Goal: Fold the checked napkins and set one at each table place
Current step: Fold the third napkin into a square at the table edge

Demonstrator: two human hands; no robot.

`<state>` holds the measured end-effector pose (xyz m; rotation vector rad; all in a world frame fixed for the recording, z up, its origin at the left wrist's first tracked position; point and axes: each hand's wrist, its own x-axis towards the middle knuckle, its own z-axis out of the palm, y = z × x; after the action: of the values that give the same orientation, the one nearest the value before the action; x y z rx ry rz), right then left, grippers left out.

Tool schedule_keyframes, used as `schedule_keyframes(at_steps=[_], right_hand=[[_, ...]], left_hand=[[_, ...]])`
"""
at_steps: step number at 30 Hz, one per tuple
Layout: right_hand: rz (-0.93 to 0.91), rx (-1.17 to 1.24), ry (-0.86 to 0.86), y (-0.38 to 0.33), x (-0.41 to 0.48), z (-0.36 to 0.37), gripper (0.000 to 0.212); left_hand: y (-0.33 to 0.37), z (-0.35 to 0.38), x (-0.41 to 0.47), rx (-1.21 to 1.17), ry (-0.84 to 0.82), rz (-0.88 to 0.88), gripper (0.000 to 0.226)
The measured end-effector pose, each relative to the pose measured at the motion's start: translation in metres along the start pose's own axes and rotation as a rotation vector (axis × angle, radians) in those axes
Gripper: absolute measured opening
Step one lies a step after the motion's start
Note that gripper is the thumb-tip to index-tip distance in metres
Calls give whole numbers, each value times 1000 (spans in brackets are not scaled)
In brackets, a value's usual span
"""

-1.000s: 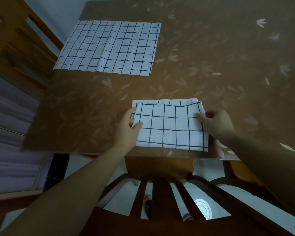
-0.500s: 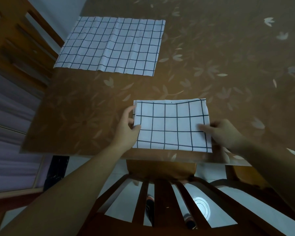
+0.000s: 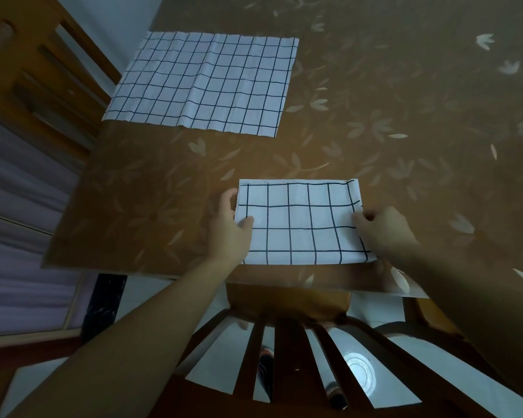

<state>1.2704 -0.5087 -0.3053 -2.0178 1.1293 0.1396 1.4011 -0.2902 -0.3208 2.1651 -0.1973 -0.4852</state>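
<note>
item: folded napkin (image 3: 302, 223), white cloth w/ dark thin grid lines, folded to a neat rectangle, longer left-right. lies flat on table (image 3: 375, 122) at near edge, centre of view, just beyond the chair back (image 3: 284, 342). top layer sits slightly short of under layer along far and right edges, so a thin white margin shows there. near right corner a bit skewed, grid lines bending there. surface smooth, faint wrinkles only.

left hand (image 3: 228, 233): at napkin's left edge, thumb lying on top of cloth, fingers alongside/under the edge; pinched on the napkin's left side.

right hand (image 3: 384, 233): at napkin's right edge, fingertips curled together and pressed on the cloth; whether they pinch under it, cannot tell.

item: second napkin (image 3: 206, 82), same check pattern, smaller squares in view, spread open and flat at far left of table, well apart from folded one; soft crease ridges run near-far.

table cover: brown, pale leaf print. wooden chair (image 3: 34, 64) at far left.
</note>
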Motion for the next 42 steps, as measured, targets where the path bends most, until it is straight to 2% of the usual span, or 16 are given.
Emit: schedule_keyframes(at_steps=[3,8,11,13,15,18,20,22,27,34,37,39,41,42], right_hand=[[-13,2,36,0,-3,1,34],[-13,-4,57,-1,-2,4,36],[16,-18,61,-1,0,5,32],[32,-18,52,-1,3,6,31],[36,-31,48,-1,4,6,31],[24,-48,52,-1,5,7,32],[26,-57,48,-1,5,6,32],[20,-63,45,-1,5,6,33],[0,-52,59,1,5,7,40],[37,-153,33,-5,5,-3,36],[-136,-387,189,-18,-6,-6,41],[-451,-455,221,-29,-23,13,53],[-713,-461,100,-35,-39,45,58],[-721,-449,28,-34,-41,59,60]], left_hand=[[-1,-2,-2,55,2,14,57],[-2,-1,0,183,30,45,44],[3,-3,2,301,47,51,44],[6,-1,-2,542,85,188,45],[10,7,-11,695,97,402,43],[15,27,-21,750,-140,564,51],[9,38,-21,831,-294,547,59],[2,43,-21,877,-359,487,62],[-1,46,-26,934,-344,438,65],[-4,49,-25,951,-321,442,66],[-7,49,-25,944,-302,456,66],[-6,49,-26,954,-291,460,68],[-5,50,-26,993,-294,453,74],[-4,51,-27,1014,-297,449,77]])
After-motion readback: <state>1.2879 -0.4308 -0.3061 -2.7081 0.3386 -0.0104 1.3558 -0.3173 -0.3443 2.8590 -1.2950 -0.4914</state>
